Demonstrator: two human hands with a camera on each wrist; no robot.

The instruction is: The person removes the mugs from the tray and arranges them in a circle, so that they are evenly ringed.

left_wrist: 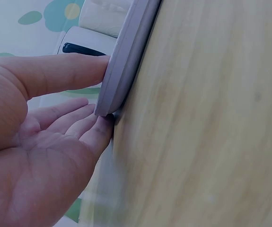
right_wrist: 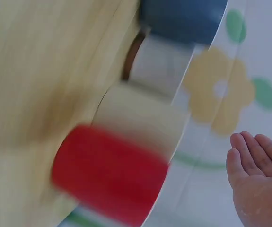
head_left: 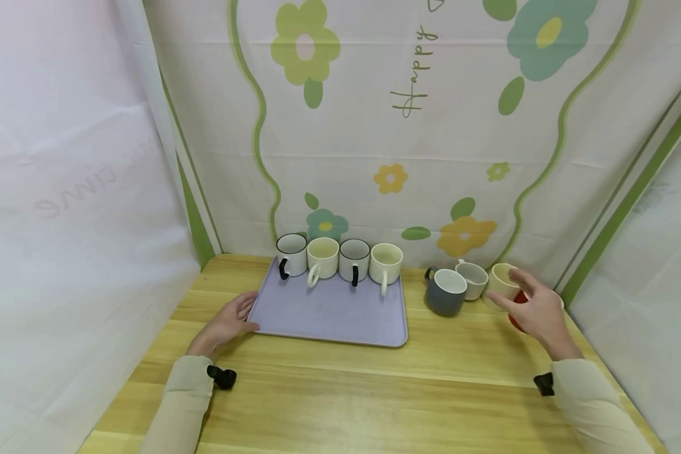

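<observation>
My left hand [head_left: 227, 323] holds the near left corner of a lilac tray [head_left: 323, 312], thumb and fingertips against its rim [left_wrist: 121, 71]. Along the tray's far side stand two white mugs with black rims and handles [head_left: 292, 255] and two cream mugs [head_left: 323, 255], handles facing me. Over at the right, my right hand [head_left: 536, 315] is above a red mug [head_left: 519, 310] and beside a cream mug [head_left: 502, 284], fingers spread and nothing held. The right wrist view shows the same red mug [right_wrist: 109, 172], blurred, with the palm [right_wrist: 258, 194] apart from it.
A dark grey mug [head_left: 446, 293] and a whitish mug [head_left: 472, 279] stand left of the cream one, right of the tray. Behind is a flower-printed cloth [head_left: 340, 139], with more cloth on both sides. The wooden table [head_left: 346, 397] extends in front.
</observation>
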